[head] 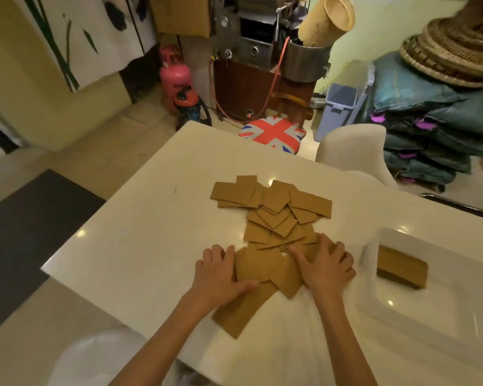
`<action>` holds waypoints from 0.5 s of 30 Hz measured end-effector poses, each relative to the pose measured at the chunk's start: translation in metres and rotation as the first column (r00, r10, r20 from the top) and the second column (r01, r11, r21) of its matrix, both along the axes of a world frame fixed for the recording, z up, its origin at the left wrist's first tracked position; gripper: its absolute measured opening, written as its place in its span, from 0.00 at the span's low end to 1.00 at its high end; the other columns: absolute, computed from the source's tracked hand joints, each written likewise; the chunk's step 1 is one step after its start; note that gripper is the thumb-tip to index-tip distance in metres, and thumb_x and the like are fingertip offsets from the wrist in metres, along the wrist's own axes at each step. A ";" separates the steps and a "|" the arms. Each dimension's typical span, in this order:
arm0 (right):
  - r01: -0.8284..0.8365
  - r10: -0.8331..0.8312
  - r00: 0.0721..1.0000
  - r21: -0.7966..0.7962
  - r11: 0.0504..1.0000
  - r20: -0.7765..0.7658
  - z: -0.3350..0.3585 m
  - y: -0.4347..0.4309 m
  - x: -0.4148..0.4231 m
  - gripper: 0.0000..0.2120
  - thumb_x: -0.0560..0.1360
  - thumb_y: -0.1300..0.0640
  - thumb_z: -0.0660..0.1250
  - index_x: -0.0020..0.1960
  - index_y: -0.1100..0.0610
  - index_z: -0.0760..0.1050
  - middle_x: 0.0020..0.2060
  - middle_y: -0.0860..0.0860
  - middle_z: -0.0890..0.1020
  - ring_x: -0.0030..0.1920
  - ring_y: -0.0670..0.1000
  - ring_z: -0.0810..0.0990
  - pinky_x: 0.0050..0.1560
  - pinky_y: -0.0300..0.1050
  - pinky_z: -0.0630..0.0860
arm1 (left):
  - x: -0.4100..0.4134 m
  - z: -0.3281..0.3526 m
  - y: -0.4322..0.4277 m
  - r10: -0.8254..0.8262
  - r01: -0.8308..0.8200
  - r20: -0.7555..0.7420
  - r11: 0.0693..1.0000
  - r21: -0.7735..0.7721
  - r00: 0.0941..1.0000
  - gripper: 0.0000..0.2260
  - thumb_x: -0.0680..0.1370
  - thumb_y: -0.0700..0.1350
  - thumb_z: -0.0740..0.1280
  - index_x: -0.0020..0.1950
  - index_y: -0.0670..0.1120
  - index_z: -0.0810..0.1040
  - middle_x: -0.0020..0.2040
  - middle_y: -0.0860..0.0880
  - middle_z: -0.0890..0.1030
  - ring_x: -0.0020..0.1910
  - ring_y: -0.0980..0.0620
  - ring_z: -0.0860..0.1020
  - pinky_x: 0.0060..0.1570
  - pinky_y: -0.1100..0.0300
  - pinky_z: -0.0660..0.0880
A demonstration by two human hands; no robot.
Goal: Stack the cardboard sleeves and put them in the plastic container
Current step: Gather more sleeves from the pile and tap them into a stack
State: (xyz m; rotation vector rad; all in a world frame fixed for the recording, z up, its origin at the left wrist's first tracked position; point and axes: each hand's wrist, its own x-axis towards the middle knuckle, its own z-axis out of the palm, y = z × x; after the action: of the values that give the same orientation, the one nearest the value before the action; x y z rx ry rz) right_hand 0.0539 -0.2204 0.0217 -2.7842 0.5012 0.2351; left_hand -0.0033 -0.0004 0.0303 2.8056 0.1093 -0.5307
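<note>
Plastic container (370,254) cut off at rt edge; lower cardboard sleeves (273,218) buried.

A cluttered home workroom: a steel machine (251,32) beside a pink gas cylinder (175,75), stacked woven trays (455,57), piled sacks (424,112), a white table (140,246), and a tiled floor (95,154).

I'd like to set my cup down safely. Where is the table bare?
Bare: the table's left side, between its edge and the cardboard sleeves, and the far strip behind them. Crowded: the middle, where the left hand and right hand press on sleeves, and the right, taken by the plastic container.
</note>
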 end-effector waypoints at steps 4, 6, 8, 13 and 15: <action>0.028 -0.028 0.998 -0.001 1.000 -0.059 0.009 -0.002 -0.013 0.44 0.67 0.22 0.53 0.75 0.46 0.56 0.74 0.53 0.61 0.70 0.62 0.61 0.64 0.63 0.63 | 0.013 0.004 -0.019 0.039 -0.038 0.035 0.999 -0.015 0.999 0.34 0.74 0.71 0.58 0.68 0.47 0.63 0.64 0.46 0.67 0.61 0.46 0.66 0.58 0.51 0.70; 0.074 -0.071 0.992 0.031 0.997 -0.103 0.014 0.002 -0.019 0.44 0.69 0.25 0.58 0.77 0.48 0.54 0.73 0.55 0.61 0.69 0.63 0.62 0.63 0.64 0.65 | 0.021 0.004 -0.024 0.044 -0.043 0.025 0.998 -0.053 0.999 0.30 0.76 0.64 0.65 0.67 0.45 0.62 0.64 0.44 0.68 0.61 0.45 0.68 0.57 0.52 0.71; 0.142 -0.130 0.980 0.072 0.987 -0.152 0.019 0.008 -0.023 0.45 0.69 0.30 0.66 0.76 0.51 0.53 0.71 0.58 0.63 0.69 0.64 0.63 0.62 0.63 0.68 | 0.030 0.006 -0.021 0.060 -0.067 -0.051 0.989 -0.129 0.997 0.31 0.74 0.60 0.70 0.67 0.43 0.62 0.64 0.43 0.68 0.62 0.44 0.68 0.58 0.52 0.71; 0.380 -0.274 0.920 0.469 0.797 -0.280 0.027 0.001 -0.022 0.42 0.65 0.43 0.78 0.70 0.59 0.64 0.66 0.59 0.73 0.65 0.61 0.72 0.59 0.53 0.73 | 0.050 0.005 0.001 0.073 -0.141 -0.260 0.957 -0.252 0.963 0.33 0.69 0.55 0.77 0.67 0.43 0.66 0.62 0.44 0.73 0.60 0.45 0.74 0.59 0.51 0.76; 0.311 -0.180 0.940 0.515 0.799 -0.289 0.032 0.001 -0.026 0.35 0.67 0.46 0.77 0.67 0.62 0.70 0.62 0.57 0.77 0.62 0.59 0.76 0.55 0.48 0.74 | 0.053 0.007 0.003 0.061 -0.142 -0.287 0.953 -0.268 0.956 0.31 0.69 0.54 0.77 0.66 0.44 0.67 0.61 0.45 0.72 0.59 0.45 0.75 0.58 0.50 0.77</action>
State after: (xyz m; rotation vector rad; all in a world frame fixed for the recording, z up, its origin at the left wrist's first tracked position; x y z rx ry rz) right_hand 0.0280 -0.2194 0.0537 -2.1050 0.7143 0.5484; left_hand 0.0496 0.0023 0.0371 2.4169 0.2155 -0.8379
